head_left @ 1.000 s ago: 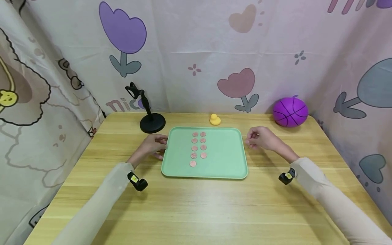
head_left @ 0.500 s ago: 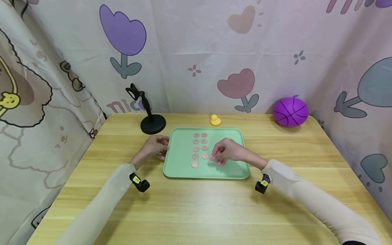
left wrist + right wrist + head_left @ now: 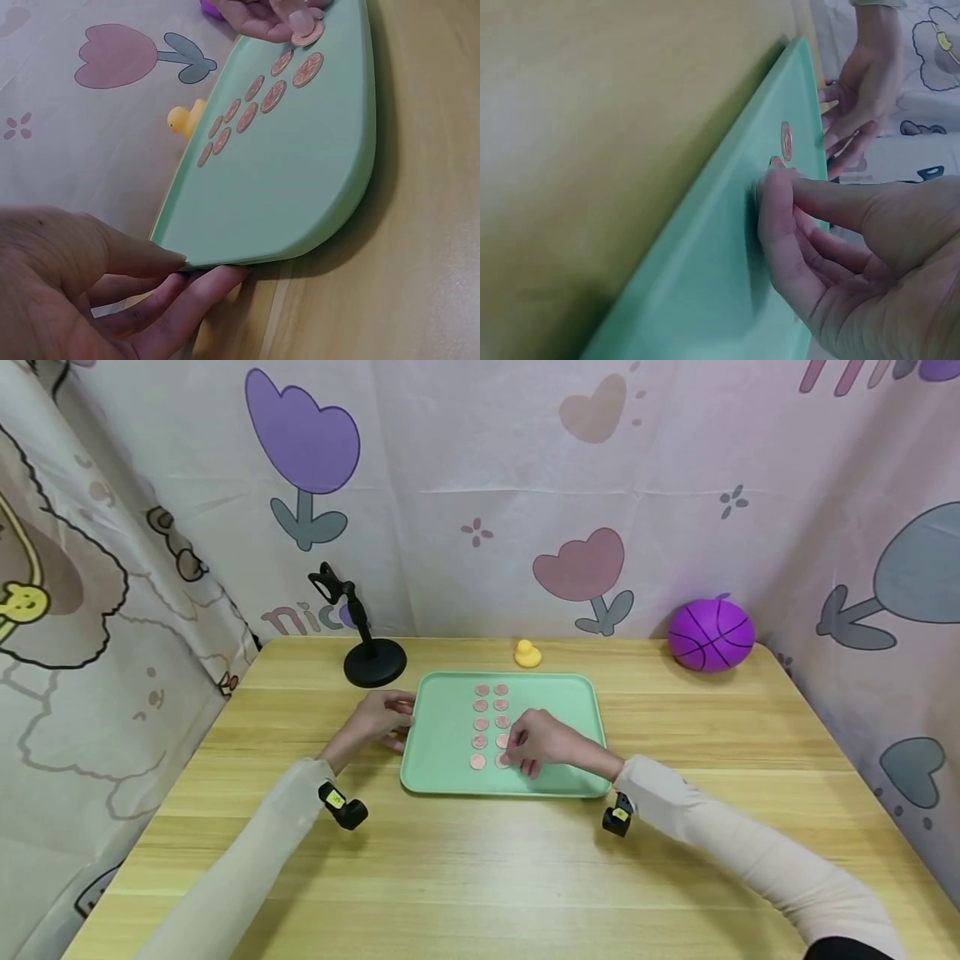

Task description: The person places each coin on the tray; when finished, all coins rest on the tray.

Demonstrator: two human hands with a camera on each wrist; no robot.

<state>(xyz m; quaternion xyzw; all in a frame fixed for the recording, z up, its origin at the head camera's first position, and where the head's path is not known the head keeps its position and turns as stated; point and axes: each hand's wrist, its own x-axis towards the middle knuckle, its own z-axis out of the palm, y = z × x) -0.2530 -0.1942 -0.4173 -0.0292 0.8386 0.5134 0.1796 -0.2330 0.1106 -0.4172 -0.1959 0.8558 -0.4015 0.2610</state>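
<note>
Several copper coins [image 3: 480, 724] lie in two columns on a mint-green tray [image 3: 438, 752]. My right hand [image 3: 549, 739] is over the tray's right half. Its thumb and index finger pinch a coin [image 3: 309, 34] at the near end of the right-hand column, with the coin down at the tray's surface. In the right wrist view the fingers mostly cover this coin. My left hand [image 3: 378, 717] grips the tray's left edge. In the left wrist view its thumb [image 3: 154, 256] lies at the rim and the other fingers curl against the outside and underside.
A yellow rubber duck [image 3: 527, 653] sits behind the tray. Left of it stands a black stand [image 3: 375, 662] with a round base. A purple ball [image 3: 711, 635] with black lines rests at the table's back right corner, before a patterned curtain [image 3: 465, 460].
From beside the tray's right edge, my right hand has moved left over it, bringing a coin to the near end of the right-hand column. The left hand has stayed on the tray's edge.
</note>
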